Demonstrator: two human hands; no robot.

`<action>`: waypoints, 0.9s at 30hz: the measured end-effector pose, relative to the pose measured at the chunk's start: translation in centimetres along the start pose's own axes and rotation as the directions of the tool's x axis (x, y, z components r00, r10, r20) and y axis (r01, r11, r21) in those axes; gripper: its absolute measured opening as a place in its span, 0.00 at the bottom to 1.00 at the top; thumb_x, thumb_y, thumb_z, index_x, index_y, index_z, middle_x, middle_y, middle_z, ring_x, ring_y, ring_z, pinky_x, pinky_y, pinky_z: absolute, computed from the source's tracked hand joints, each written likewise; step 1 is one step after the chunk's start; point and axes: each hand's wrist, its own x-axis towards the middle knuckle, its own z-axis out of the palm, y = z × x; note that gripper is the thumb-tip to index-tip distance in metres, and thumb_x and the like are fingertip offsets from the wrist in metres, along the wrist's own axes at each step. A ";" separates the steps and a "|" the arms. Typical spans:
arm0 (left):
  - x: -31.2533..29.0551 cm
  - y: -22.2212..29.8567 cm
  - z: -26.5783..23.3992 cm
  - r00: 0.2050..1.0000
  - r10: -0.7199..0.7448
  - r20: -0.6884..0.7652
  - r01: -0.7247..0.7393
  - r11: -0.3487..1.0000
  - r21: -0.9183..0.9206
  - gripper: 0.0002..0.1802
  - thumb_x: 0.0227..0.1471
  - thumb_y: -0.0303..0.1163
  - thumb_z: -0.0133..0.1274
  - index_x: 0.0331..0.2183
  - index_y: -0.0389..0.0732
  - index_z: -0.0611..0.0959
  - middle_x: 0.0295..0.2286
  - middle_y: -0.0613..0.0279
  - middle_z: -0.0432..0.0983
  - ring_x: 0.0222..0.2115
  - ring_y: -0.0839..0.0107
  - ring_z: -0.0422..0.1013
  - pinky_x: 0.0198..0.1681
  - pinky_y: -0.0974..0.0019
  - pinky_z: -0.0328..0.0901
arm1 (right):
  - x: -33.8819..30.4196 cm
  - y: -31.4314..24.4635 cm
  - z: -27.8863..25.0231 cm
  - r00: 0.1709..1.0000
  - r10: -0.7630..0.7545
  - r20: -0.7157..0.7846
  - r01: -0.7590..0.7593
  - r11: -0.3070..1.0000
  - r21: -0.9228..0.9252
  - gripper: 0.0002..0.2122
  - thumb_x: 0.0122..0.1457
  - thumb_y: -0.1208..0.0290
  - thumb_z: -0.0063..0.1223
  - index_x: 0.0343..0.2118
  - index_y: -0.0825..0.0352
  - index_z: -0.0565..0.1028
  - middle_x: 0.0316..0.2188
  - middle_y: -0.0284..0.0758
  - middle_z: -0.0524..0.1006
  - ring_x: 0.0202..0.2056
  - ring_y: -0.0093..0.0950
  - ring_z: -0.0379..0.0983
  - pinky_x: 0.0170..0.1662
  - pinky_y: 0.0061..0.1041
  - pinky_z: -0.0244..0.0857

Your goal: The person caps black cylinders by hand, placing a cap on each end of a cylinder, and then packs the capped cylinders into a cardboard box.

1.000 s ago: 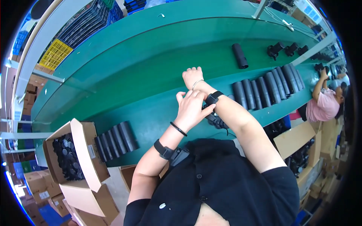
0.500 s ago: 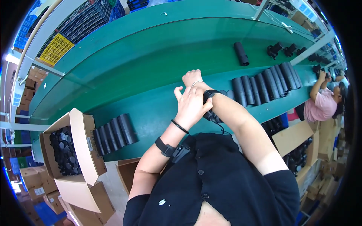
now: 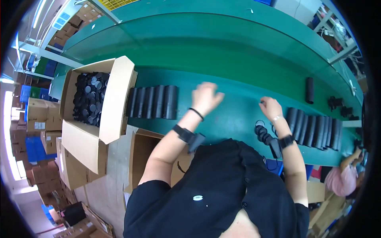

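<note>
We note left hand (image 3: 206, 97) w/ fingers spread, blurred, holding nothing, just right of the black tube row (image 3: 152, 102) on green belt (image 3: 222, 51). Right hand (image 3: 270, 108) loosely curled, empty, further right of that row; open carton (image 3: 97, 99) sits left of it.

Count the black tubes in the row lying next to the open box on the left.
5 black tubes lie side by side on the green bench, between the open cardboard box and the left hand. Edges blur, so one more may hide.
</note>
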 end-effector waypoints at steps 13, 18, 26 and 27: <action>-0.5 -15.6 1.0 0.871 -0.490 -0.027 0.465 0.806 0.367 0.54 0.37 0.42 0.66 0.58 0.36 0.53 0.40 0.44 0.73 0.43 0.48 0.70 0.42 0.53 0.69 | -7.1 6.4 7.4 0.989 0.126 0.074 -0.138 0.973 0.187 0.08 0.49 0.71 0.57 0.33 0.64 0.77 0.32 0.41 0.77 0.39 0.40 0.74 0.41 0.36 0.68; -0.8 -12.8 2.2 0.970 -0.118 0.214 0.198 0.893 -0.404 0.36 0.31 0.37 0.68 0.43 0.33 0.74 0.35 0.49 0.77 0.37 0.59 0.74 0.43 0.61 0.68 | -5.7 6.2 9.8 0.984 0.145 -0.106 -0.132 0.984 0.119 0.05 0.50 0.72 0.57 0.29 0.65 0.73 0.32 0.41 0.75 0.36 0.43 0.73 0.38 0.39 0.67; -3.0 -6.0 3.6 0.947 0.089 0.310 0.238 0.454 -0.859 0.38 0.34 0.24 0.66 0.50 0.37 0.68 0.42 0.60 0.72 0.44 0.69 0.69 0.50 0.63 0.64 | -3.8 5.6 9.5 0.992 0.052 -0.118 -0.035 0.989 0.142 0.04 0.54 0.75 0.52 0.32 0.65 0.70 0.31 0.42 0.75 0.36 0.44 0.72 0.38 0.42 0.66; -3.2 -6.0 4.2 0.948 0.092 0.304 0.237 0.432 -0.870 0.37 0.36 0.22 0.65 0.50 0.40 0.68 0.43 0.61 0.71 0.45 0.70 0.68 0.51 0.63 0.62 | -3.7 5.5 9.6 0.976 0.017 -0.216 0.035 0.971 0.235 0.05 0.54 0.75 0.51 0.35 0.65 0.72 0.32 0.42 0.76 0.36 0.43 0.73 0.38 0.39 0.67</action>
